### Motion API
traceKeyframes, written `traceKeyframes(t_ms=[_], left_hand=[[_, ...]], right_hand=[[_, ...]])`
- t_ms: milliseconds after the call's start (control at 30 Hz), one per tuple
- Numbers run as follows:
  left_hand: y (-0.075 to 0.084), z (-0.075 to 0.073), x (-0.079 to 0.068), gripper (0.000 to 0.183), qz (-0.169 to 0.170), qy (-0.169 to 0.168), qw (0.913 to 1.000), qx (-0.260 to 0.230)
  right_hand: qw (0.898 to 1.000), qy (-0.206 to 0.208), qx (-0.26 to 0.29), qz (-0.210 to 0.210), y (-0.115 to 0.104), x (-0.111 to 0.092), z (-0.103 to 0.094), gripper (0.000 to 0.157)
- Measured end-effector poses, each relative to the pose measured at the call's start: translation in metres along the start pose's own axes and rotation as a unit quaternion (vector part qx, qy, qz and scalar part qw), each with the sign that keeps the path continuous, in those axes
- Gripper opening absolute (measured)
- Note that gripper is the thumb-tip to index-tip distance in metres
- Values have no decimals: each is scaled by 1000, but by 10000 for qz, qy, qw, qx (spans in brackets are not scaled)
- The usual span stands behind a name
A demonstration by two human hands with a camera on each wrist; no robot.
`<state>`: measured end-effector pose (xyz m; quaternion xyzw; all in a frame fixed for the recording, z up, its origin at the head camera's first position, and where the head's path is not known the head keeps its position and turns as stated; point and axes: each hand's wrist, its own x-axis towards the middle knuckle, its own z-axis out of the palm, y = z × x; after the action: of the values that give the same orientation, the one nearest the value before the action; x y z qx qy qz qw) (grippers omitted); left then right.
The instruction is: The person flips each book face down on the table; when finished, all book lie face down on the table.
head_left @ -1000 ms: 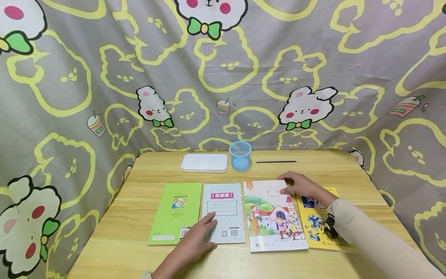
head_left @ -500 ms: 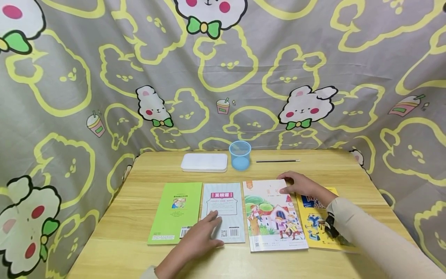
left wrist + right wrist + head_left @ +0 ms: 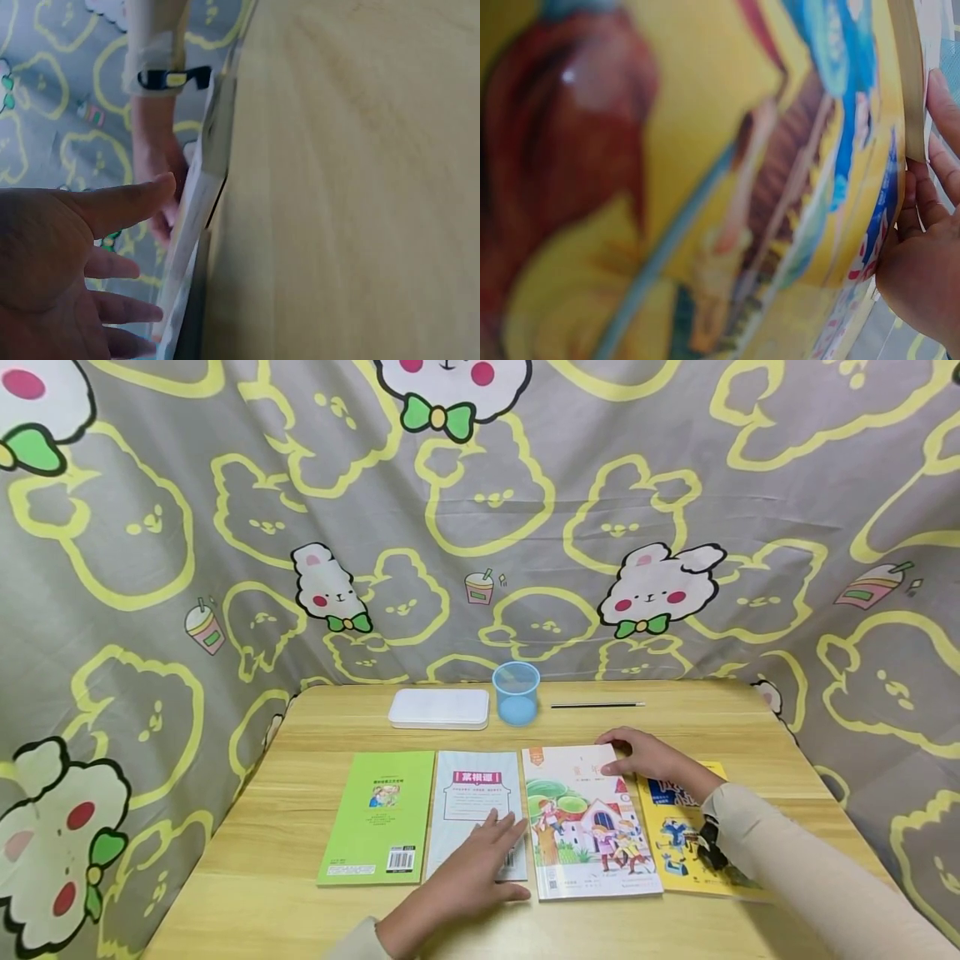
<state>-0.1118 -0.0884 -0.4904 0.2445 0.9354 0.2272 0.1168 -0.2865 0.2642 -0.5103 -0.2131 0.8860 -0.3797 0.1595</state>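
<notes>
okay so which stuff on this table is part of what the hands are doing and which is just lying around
Likely in the job:
- illustrated white book, right hand at its upper right corner
- pale blue book, left hand over it
- green book, yellow book, same row

Probably just lying about:
- white case
- blue cup
- thin black stick

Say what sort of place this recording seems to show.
Probably a desk area screened off indoors, perhaps for study or filming; I can't tell which. A wooden table carries four books, and cartoon-print cloth hangs behind it and to both sides.
</notes>
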Motion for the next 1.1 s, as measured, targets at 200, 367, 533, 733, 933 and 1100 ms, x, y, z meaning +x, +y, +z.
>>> traceKeyframes(t_ms=[200,367,533,733,933,1100], left_hand=[[10,8,8,103,226,-163,9990,346],[14,14,13,106,301,-230,9977,562],[14,19,17,105,367,-250,9956,824],[16,22,19,103,348,-220,9932,1093],[18,21,20,99,381,-232,9928,1110],[18,21,19,98,426,-196,9943,960]], right_hand=[[10000,8,35,-28,-2,0,1,54],[10000,25,79,-2,-3,-1,1,55],[10000,46,60,17,-1,-1,1,55],[9999,62,-19,101,2,1,1,55],[9999,47,-25,98,4,2,2,54],[10000,41,20,4,5,1,1,53]])
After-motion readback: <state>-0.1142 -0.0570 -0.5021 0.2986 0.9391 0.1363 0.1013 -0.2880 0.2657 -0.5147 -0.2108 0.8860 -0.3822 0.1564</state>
